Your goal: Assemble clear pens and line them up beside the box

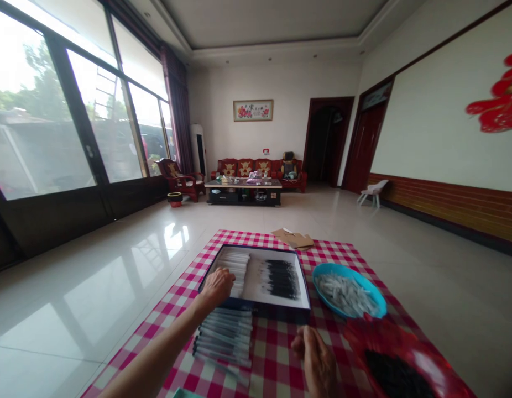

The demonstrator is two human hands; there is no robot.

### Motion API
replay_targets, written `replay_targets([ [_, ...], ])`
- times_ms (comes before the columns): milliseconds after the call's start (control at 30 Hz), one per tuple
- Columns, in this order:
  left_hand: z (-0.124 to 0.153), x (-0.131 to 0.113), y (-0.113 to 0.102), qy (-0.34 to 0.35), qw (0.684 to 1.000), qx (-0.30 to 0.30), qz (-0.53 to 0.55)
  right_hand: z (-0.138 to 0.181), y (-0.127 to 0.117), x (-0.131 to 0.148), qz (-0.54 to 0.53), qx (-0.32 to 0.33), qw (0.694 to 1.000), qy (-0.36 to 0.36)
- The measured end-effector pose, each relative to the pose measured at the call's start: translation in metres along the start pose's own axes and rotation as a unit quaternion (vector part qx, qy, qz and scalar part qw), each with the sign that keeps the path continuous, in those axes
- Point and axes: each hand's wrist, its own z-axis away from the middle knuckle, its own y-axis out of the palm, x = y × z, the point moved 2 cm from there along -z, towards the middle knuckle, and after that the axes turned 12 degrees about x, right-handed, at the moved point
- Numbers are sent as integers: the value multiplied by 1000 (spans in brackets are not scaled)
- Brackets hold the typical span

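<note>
My left hand [217, 286] reaches over the near left corner of a shallow dark-rimmed box [303, 298], knuckles up and fingers curled down onto the white pen barrels [235, 262] inside it. Whether it grips any of them is hidden. A second group of pens with black ends [281, 279] lies in the box's right half. A row of several finished pens [226, 337] lies on the red checked cloth [276, 359] in front of the box. My right hand [316, 359] hovers low over the cloth, fingers loosely curled, what it holds not visible.
A blue bowl [376, 301] of pale small parts stands right of the box. A red tray [422, 354] with dark small parts sits at the near right. Cardboard pieces [295, 239] lie at the cloth's far edge. Glossy tiled floor surrounds the table; sofas stand far back.
</note>
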Motion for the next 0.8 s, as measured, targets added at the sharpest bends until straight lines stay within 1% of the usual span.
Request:
replay_targets([
  [100,-20,10,2,-3,998,62,-3,-3,-1,-8,-10,11,1000,5],
  [200,-30,11,6,-6,994,112,-1,-5,-1,-11,-19,18,1000,9],
  [300,-33,10,8,-2,991,132,3,-3,1,-6,-30,16,999,13],
  [400,-33,11,8,5,992,125,10,-1,3,2,-21,13,1000,16],
  [467,-30,11,4,10,995,100,17,1,4,6,-10,14,1000,14],
  [567,-21,4,-7,17,999,29,37,3,4,9,8,16,1000,5],
  [700,1,-22,-21,36,992,-85,84,7,3,12,44,13,999,-30],
  [800,14,-43,-20,53,978,-156,128,7,3,22,64,1,995,-81],
])
